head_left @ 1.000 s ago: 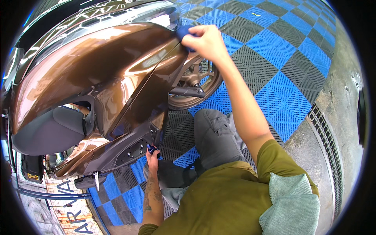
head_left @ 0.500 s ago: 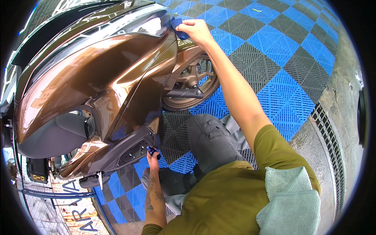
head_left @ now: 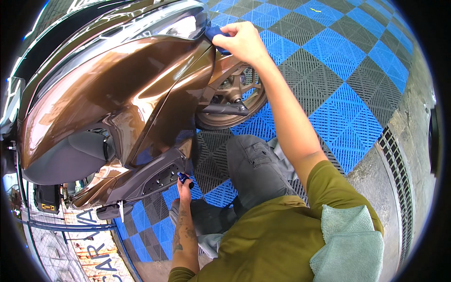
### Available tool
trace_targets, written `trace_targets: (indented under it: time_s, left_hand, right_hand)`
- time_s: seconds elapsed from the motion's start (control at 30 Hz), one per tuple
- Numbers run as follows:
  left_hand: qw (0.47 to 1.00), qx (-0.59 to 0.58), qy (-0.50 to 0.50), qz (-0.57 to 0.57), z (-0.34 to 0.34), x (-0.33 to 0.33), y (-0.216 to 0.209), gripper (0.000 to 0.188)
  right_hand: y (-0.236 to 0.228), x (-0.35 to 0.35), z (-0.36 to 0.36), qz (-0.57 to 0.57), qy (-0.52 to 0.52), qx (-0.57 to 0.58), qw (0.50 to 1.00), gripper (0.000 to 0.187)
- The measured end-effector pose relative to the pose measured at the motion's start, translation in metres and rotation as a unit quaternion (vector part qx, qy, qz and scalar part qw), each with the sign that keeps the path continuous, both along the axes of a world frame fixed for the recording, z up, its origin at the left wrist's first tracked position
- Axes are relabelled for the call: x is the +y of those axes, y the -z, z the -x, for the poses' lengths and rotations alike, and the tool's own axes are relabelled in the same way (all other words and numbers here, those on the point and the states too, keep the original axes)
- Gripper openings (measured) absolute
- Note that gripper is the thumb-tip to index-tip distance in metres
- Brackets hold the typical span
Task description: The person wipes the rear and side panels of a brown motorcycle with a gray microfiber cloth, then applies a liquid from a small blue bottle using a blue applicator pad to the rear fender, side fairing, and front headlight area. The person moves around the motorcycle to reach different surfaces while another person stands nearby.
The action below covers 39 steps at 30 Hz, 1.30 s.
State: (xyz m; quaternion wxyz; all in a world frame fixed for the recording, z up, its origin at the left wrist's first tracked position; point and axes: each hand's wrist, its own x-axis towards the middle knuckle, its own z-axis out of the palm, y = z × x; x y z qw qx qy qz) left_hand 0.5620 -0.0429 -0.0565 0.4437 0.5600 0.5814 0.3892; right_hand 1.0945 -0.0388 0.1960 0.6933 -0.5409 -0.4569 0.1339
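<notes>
A glossy bronze-brown scooter stands on my left. My right hand pinches a dark blue cloth or pad against the front corner of its bodywork, just below the clear headlight. Low by the footboard, my left hand is closed around a small dark blue bottle. Its lower part is hidden by my fingers. Close under my right forearm is the bronze front wheel.
Blue and black slatted tiles cover the floor. A metal drain grate runs along the right, beside bare concrete. A pale green towel hangs over my right shoulder. The grey seat is at the left.
My right hand and the blue cloth have shifted slightly right along the panel edge, and the wrist has turned. My left hand stays by the footboard with the bottle. The view has moved a little.
</notes>
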Motion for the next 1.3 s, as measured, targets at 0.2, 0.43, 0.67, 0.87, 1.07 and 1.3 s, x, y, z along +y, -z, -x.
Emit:
trace_targets:
  time_s: [0.2,0.43,0.67,0.87,1.07,1.3]
  left_hand:
    - [1.0,0.012,0.016,0.012,0.0,0.004,-0.002,0.019]
    - [1.0,0.01,0.014,0.015,0.004,0.005,0.0,0.018]
    - [0.999,-0.002,0.052,0.015,-0.004,-0.002,-0.02,0.021]
    - [0.997,0.022,0.069,-0.021,-0.019,-0.046,-0.062,0.022]
    - [0.987,-0.101,0.117,0.046,-0.05,-0.074,-0.09,0.019]
    - [0.951,-0.196,0.219,0.099,-0.075,-0.1,-0.104,0.052]
  right_hand:
    - [0.004,-0.016,0.071,-0.207,0.027,-0.102,0.973,0.036]
    - [-0.013,0.03,0.015,-0.116,0.099,0.056,0.987,0.04]
    - [-0.042,0.028,0.05,-0.289,0.099,-0.12,0.945,0.047]
    - [-0.05,0.022,0.015,-0.027,0.014,0.049,0.998,0.025]
    - [-0.074,0.018,0.05,-0.234,0.061,-0.147,0.959,0.032]
    - [-0.083,0.008,0.025,-0.133,0.065,-0.056,0.987,0.026]
